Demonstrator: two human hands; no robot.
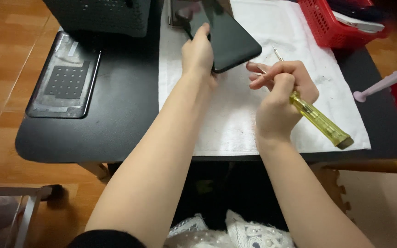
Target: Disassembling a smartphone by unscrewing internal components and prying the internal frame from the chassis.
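Observation:
My left hand (198,54) grips the near left edge of a black tablet-like device (228,34), which is tilted up over a white cloth (235,115). My right hand (283,89) holds a screwdriver with a clear yellow handle (320,121); its thin metal shaft (277,54) points up toward the device's near right corner. The handle sticks out past my wrist toward the table's right front.
The cloth lies on a black table (125,110). A dark flat panel with a dotted square (65,78) lies at the left. A dark perforated box (102,16) stands at the back left, a red basket (334,23) at the back right. A pale pink rod (384,82) juts in from the right.

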